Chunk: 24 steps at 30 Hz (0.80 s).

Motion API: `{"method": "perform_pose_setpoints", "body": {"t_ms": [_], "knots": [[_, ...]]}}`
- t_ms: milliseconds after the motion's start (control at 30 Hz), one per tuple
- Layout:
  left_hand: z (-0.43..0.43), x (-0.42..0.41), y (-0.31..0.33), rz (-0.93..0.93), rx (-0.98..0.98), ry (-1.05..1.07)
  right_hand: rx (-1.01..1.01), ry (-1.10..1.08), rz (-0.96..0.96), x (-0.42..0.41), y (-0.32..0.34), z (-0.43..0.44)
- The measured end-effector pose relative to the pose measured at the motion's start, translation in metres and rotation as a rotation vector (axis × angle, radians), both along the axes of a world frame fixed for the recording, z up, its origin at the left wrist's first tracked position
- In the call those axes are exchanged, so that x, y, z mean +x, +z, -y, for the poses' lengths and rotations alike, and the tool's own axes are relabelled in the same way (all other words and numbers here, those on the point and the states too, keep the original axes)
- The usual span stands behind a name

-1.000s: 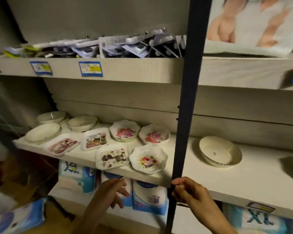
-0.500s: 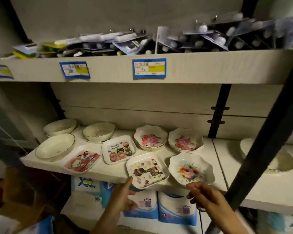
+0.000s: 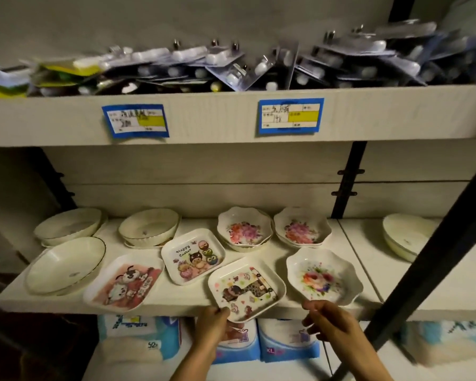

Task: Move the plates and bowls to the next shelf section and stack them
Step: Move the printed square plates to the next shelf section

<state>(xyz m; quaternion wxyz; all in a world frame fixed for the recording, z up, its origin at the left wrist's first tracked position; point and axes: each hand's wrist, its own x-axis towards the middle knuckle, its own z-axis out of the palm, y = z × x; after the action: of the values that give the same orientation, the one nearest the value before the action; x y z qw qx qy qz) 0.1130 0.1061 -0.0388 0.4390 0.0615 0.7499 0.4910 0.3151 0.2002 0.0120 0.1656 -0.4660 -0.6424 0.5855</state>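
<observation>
On the middle shelf [image 3: 259,255] lie three square cartoon plates: one at the front edge [image 3: 246,288], an owl one [image 3: 193,255] and a pink one [image 3: 124,283]. Three scalloped floral bowls [image 3: 323,276] [image 3: 243,229] [image 3: 302,229] sit to the right of them. Cream bowls [image 3: 66,266] [image 3: 69,225] [image 3: 149,226] are at the left. A cream bowl [image 3: 404,235] rests in the right section. My left hand [image 3: 213,329] pinches the front corner of the front square plate. My right hand [image 3: 331,321] hovers just below the front floral bowl, fingers curled, holding nothing.
A black upright post [image 3: 429,259] slants across the right. The upper shelf [image 3: 217,116] carries blister packs and two blue price tags. Tissue packs [image 3: 286,342] fill the shelf below.
The view has swung left and closer. My left hand rose to the shelf edge and took hold of the front square plate. My right hand moved up under the front floral bowl.
</observation>
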Motion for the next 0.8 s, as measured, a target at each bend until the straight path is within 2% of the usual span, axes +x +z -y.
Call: {"method": "perform_pose_setpoints", "body": {"t_ms": [133,233,400,533,633,733,800], "knots": [[0.024,-0.012,0.016,-0.122,0.014,-0.026,-0.021,-0.061,0.024,-0.011,0.003,0.001],[0.041,-0.022,0.032,-0.145,0.032,-0.135,-0.089,-0.049,0.035,-0.027,0.012,0.005],[0.055,-0.023,0.058,-0.115,0.057,-0.316,-0.123,0.055,-0.017,-0.043,0.021,0.013],[0.056,-0.023,0.063,-0.02,0.033,-0.384,-0.045,0.031,0.048,-0.047,0.019,0.014],[0.048,-0.036,0.067,0.046,-0.018,-0.196,-0.036,-0.007,0.093,-0.046,0.015,0.012],[0.031,-0.072,0.049,-0.071,-0.027,0.101,-0.064,-0.06,0.086,-0.045,0.015,0.009],[0.019,-0.091,0.036,-0.098,-0.068,0.199,-0.104,-0.101,0.059,-0.044,0.017,0.009]]}}
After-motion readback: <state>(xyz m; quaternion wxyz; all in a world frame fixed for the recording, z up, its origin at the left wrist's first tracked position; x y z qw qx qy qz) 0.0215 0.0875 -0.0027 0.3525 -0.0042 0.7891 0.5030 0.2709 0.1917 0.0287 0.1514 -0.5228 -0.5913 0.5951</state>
